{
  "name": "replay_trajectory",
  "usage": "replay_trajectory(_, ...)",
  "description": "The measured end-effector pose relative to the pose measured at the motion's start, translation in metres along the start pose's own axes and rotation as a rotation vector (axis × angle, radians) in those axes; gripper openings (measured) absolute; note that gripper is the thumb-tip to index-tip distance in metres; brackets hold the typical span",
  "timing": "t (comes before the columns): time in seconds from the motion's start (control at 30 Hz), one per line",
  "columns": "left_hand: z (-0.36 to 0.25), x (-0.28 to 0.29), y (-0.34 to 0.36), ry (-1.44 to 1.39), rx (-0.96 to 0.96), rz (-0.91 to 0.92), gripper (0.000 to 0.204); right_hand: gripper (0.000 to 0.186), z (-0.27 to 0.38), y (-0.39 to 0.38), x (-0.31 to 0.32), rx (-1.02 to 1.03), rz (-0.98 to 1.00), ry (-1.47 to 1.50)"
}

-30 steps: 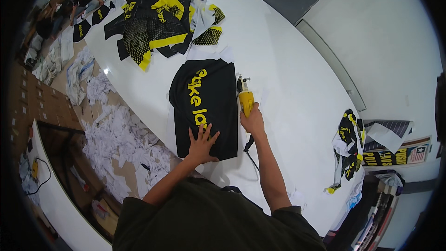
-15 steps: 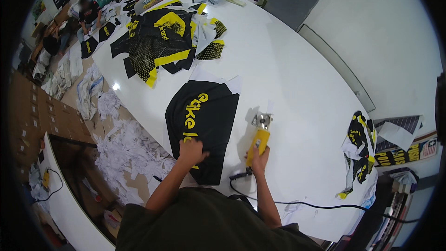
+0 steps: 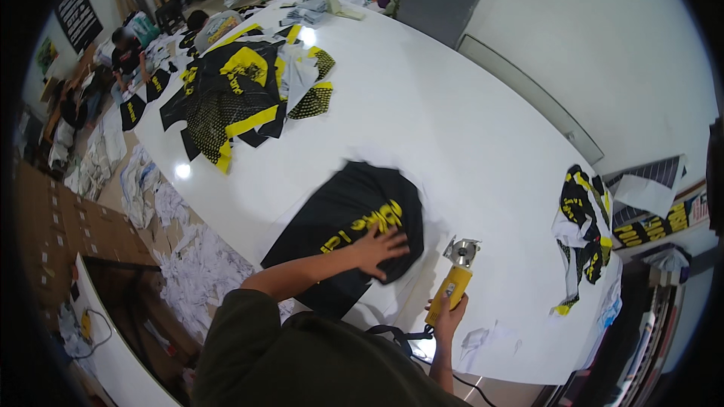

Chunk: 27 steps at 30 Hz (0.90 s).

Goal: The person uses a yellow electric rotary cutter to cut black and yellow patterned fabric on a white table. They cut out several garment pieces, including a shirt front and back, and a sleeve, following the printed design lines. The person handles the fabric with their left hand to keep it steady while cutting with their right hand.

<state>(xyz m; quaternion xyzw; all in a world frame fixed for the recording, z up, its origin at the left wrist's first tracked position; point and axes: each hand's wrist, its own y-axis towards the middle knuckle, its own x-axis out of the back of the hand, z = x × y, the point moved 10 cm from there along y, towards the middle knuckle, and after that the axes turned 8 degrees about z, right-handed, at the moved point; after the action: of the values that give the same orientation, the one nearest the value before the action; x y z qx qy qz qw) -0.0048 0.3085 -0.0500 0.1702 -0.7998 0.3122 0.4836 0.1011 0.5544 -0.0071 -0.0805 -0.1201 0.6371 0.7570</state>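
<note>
A black fabric panel with yellow lettering (image 3: 351, 194) lies slanted on the white table (image 3: 483, 158) in front of me. My left hand (image 3: 379, 251) rests on it, palm down with fingers spread, over part of the lettering. To the right, my right hand (image 3: 448, 315) grips the yellow body of an electric rotary cloth cutter (image 3: 452, 292). Its round metal head (image 3: 462, 252) points away from me, just beside the panel and apart from it. A dark cord runs from the cutter's near end. White material shows around the panel's edges.
A pile of black and yellow fabric pieces (image 3: 234, 90) covers the table's far left. Another bundle (image 3: 582, 230) lies at the right edge. White scraps (image 3: 204, 271) litter the floor on the left, near cardboard boxes (image 3: 83, 234). Other people (image 3: 128, 56) sit at the far left.
The black panel has turned clockwise, its lettered end swinging right. My left hand has moved right and spread its fingers on it. The cutter has shifted right and nearer me.
</note>
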Motion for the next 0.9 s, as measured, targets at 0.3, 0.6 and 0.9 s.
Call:
replay_trajectory(0.3, 0.047, 0.028, 0.054, 0.034, 0.292, -0.377, 0.101, 0.05, 0.022, 0.014, 0.015, 0.03, -0.076, -0.024)
replay_trajectory(0.6, 0.236, 0.068, -0.052, -0.307, 1.038, -0.418, 0.118, 0.06, 0.016, 0.014, 0.01, -0.016, 0.006, -0.169)
replay_trajectory(0.9, 0.124, -0.017, -0.127, -0.321, 0.805, -0.077, 0.149, 0.063, 0.035, 0.002, -0.013, 0.044, 0.153, -0.728)
